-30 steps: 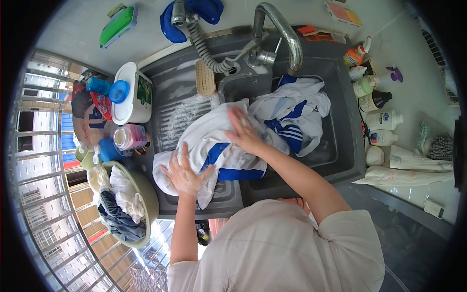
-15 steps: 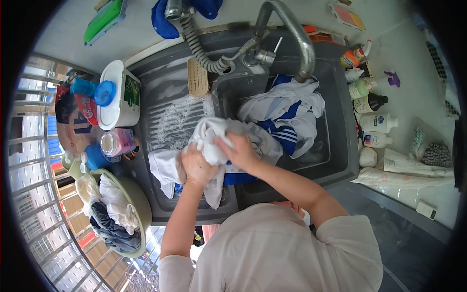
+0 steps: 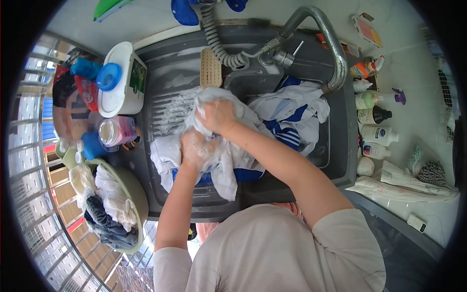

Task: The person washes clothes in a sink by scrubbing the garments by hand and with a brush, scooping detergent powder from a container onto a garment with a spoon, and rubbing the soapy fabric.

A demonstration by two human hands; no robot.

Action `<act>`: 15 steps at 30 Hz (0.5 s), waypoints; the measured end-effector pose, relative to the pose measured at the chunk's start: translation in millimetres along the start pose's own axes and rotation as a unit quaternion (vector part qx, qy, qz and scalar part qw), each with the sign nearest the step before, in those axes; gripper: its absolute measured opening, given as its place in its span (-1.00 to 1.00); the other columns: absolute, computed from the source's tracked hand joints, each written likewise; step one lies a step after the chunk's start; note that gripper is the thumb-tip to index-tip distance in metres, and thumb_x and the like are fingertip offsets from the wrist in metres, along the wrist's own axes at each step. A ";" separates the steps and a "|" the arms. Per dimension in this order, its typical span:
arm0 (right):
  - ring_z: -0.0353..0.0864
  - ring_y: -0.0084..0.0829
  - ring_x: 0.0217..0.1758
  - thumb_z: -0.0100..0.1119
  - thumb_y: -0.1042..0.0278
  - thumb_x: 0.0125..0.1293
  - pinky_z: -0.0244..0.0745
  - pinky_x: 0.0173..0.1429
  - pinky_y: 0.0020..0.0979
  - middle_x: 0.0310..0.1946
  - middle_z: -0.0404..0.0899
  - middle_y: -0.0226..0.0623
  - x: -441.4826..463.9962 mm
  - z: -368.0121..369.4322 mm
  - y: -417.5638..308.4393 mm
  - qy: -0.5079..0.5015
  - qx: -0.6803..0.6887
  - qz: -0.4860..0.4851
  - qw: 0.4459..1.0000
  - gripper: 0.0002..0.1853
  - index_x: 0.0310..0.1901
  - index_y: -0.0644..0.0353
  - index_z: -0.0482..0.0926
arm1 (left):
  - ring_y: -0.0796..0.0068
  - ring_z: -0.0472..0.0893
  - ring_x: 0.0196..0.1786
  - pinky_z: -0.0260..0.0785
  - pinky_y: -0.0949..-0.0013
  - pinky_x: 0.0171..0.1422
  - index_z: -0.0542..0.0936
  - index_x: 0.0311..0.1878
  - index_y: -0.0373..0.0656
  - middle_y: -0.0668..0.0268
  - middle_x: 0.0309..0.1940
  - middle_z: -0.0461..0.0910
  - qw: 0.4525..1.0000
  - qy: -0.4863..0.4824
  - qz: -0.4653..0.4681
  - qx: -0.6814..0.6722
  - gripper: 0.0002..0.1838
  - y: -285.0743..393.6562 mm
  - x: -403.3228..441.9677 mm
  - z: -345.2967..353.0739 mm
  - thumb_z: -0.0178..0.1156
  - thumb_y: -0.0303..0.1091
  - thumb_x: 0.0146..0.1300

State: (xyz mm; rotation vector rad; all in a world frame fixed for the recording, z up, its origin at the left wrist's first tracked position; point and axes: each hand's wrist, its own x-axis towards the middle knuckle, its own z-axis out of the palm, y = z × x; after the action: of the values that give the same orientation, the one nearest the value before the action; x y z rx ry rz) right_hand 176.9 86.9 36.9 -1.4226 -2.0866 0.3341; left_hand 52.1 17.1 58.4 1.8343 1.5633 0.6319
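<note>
A wet white and blue garment (image 3: 224, 177) lies bunched over the ribbed washboard side of the dark grey sink. My left hand (image 3: 197, 147), covered in suds, is closed on its near part. Just beyond, my right hand (image 3: 217, 117) grips a bunched white fold of the same cloth, fingers curled into it. Foam (image 3: 170, 114) coats the ribs beside the cloth. In the basin to the right, more white and blue clothes (image 3: 296, 107) are heaped, one with white stripes on blue. Part of my fingers is hidden in the fabric.
A metal faucet (image 3: 335, 58) arches over the basin. Behind the ribs sits a beige soap dish (image 3: 210, 68). At left are a white tub (image 3: 116, 104), a pink jar (image 3: 119, 131) and a green basin (image 3: 141, 204) of clothes. Several bottles (image 3: 379, 135) line the right ledge.
My right hand has moved away from my body, up over the bunched cloth. My left hand has shifted slightly forward, and the white fold is pressed lower. The view has shifted a little.
</note>
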 end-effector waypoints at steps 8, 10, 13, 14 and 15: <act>0.56 -0.16 0.08 0.20 -0.05 0.17 0.45 0.09 -0.14 -0.16 0.64 -0.16 17.1 -7.1 7.5 -0.027 -0.082 0.001 0.996 -0.65 -0.41 0.10 0.68 | -0.22 0.46 -0.05 0.35 -0.01 0.07 0.27 0.30 -0.32 -0.16 -0.07 0.43 0.985 0.012 0.003 0.173 -0.13 30.4 -67.4 -21.4 0.41 -0.04 0.01; 0.26 -0.09 0.34 0.26 -0.01 0.13 0.23 0.32 -0.05 0.15 0.41 -0.13 11.2 -14.8 12.2 0.081 -0.078 -0.024 0.993 -0.67 -0.33 0.11 0.68 | -0.23 0.35 0.23 0.23 -0.06 0.30 0.09 0.49 -0.20 -0.13 0.18 0.34 0.984 -0.029 -0.057 0.169 0.14 41.2 -89.5 -35.7 0.47 0.07 -0.10; 0.14 -0.03 0.39 0.36 0.08 0.05 0.14 0.38 0.03 0.26 0.27 -0.12 -5.4 -20.4 13.9 0.052 -0.048 -0.065 0.995 -0.71 -0.28 0.08 0.68 | -0.30 0.14 0.42 -0.04 -0.26 0.44 0.05 0.53 -0.09 -0.13 0.35 0.23 0.935 0.027 -0.017 0.354 0.29 43.5 -113.6 -40.4 0.48 0.24 -0.24; 0.18 0.05 0.37 0.40 0.22 0.00 0.19 0.36 -0.01 0.27 0.27 -0.03 -17.2 -19.3 12.1 0.042 -0.002 -0.058 0.997 -0.74 -0.28 0.15 0.66 | -0.30 -0.18 0.55 -0.42 -0.41 0.48 -0.03 0.57 0.03 -0.10 0.49 0.01 0.934 -0.017 -0.092 0.346 0.40 42.0 -113.3 -35.6 0.47 0.34 -0.35; 0.28 0.03 0.31 0.40 0.24 -0.01 0.27 0.30 -0.04 0.22 0.34 -0.03 -28.6 -17.7 9.3 0.048 0.031 -0.063 0.996 -0.74 -0.29 0.17 0.65 | -0.30 -0.18 0.55 -0.42 -0.41 0.48 -0.03 0.57 0.03 -0.10 0.49 0.01 0.936 -0.010 -0.093 0.339 0.40 42.4 -112.1 -31.1 0.47 0.34 -0.35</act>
State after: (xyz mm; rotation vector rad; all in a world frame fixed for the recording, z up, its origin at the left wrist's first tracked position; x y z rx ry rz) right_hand 201.9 62.6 37.0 -1.2404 -2.0587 0.2718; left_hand 38.7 -92.0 115.5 2.1048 2.0792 -0.0398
